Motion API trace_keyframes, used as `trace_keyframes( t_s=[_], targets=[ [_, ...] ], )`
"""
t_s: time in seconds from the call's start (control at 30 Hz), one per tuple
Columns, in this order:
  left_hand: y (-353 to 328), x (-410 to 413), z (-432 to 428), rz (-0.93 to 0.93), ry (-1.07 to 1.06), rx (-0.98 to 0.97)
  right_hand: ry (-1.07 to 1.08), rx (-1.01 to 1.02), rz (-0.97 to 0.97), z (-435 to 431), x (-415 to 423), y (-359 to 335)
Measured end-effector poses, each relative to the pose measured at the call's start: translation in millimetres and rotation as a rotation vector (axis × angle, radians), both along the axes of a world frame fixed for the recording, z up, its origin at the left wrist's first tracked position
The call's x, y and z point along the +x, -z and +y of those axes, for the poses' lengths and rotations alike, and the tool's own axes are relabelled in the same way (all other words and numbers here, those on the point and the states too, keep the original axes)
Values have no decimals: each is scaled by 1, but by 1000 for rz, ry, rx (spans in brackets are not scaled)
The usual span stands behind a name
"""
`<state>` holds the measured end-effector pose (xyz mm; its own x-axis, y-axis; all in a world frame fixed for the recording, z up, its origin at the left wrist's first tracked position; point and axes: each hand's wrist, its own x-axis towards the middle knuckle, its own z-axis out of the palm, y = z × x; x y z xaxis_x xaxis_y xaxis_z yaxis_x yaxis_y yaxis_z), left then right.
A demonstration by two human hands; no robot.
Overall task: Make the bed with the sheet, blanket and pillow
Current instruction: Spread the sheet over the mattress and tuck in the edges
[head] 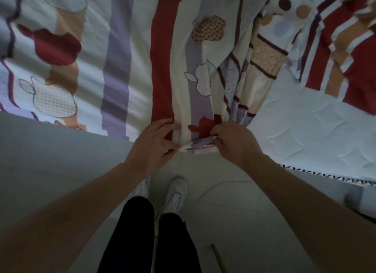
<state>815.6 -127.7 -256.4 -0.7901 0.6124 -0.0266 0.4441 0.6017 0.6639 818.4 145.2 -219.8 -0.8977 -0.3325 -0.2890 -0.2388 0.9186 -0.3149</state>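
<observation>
On the left the sheet (140,59) is spread wide and fairly flat, its red and lilac stripes running straight away from the person, so its long lines point from the near hem toward the far side of the bed. I cannot tell whether this left part rests on the bed or hangs in the air above the grey floor (223,201). The left hand (154,142) has its fingers curled, with the thumb and fingertips pinching the near hem (198,148) at the foot of the red stripe. Just beside it, with only a short stretch of hem between the two, the right hand (234,144) is closed round a bunch of the same edge, where the cloth gathers into deep folds rising up and away. Both hands hold the sheet at one spot, directly in front of the body and above the feet. To the right of the right hand lies the bare quilted mattress (317,134), uncovered from its near edge back to another cloth (345,38), which lies crumpled further off; whether that is the blanket I cannot say. So the uncovered ground lies rightward of the grip and the slack sits in the folds above the right hand. The right hand is nearer the bare part, and I judge it best placed to draw the hem that way while the left anchors.
</observation>
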Motion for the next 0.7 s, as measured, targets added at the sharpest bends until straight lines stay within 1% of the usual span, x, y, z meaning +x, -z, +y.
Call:
trace_keyframes(
  t_s=[0.07, 0.17, 0.23, 0.33, 0.4, 0.53, 0.7],
  targets=[
    [0, 12, -1, 1, 9, -31, 5, -8, -16, -1, 15, 0],
    [-3, 20, -2, 16, 14, -67, -9, 4, -91, -4, 29, 0],
    [-7, 19, -2, 43, 15, -83, -38, -22, -90, -4, 35, -4],
    [-16, 11, 5, 47, -10, -80, -31, -56, -29, 0, 34, -16],
    [-26, 1, 15, 58, -46, -74, 4, -53, 47, 5, 24, -26],
    [-46, -22, 41, 105, -73, -64, 79, 7, 206, 23, -7, -48],
    [-72, -46, 72, 97, -53, -3, 128, 97, 256, 51, -34, -74]
  ],
)
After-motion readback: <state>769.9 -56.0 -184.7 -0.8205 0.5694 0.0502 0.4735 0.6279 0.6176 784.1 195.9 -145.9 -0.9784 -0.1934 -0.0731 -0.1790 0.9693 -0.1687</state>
